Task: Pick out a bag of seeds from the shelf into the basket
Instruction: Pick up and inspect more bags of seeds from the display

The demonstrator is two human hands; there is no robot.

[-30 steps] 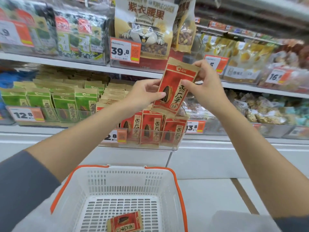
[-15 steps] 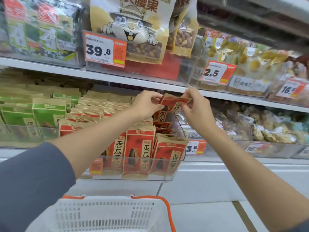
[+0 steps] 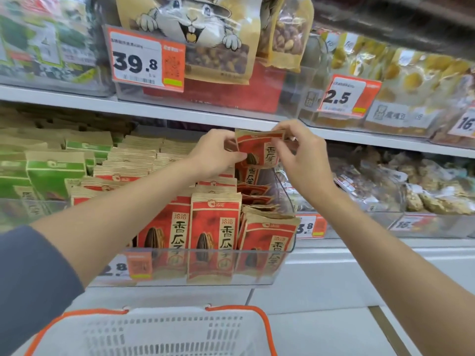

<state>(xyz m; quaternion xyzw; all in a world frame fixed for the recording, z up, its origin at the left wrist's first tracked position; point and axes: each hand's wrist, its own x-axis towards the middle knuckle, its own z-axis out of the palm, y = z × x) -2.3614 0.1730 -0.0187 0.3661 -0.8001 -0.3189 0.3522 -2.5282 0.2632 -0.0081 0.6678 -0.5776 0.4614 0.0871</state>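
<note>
Both my hands hold one red and tan bag of seeds point(image 3: 259, 150) upright at the back of the red row, just under the upper shelf board. My left hand point(image 3: 216, 155) pinches its left edge and my right hand point(image 3: 300, 155) pinches its top right corner. More red seed bags point(image 3: 216, 227) stand in a clear tray point(image 3: 205, 268) on the shelf below my hands. The white basket with an orange rim point(image 3: 159, 332) sits at the bottom of the view, only its far wall visible.
Green seed bags point(image 3: 55, 173) fill the shelf to the left. Nut bags and a 39.8 price tag point(image 3: 147, 60) sit on the upper shelf. Clear bins of wrapped snacks point(image 3: 411, 191) lie to the right. White shelf base panels run below.
The bag has gone from in front of the shelf back over the red row, tipped flat half a second ago and now upright again. My view has moved closer and up, hiding the basket's inside.
</note>
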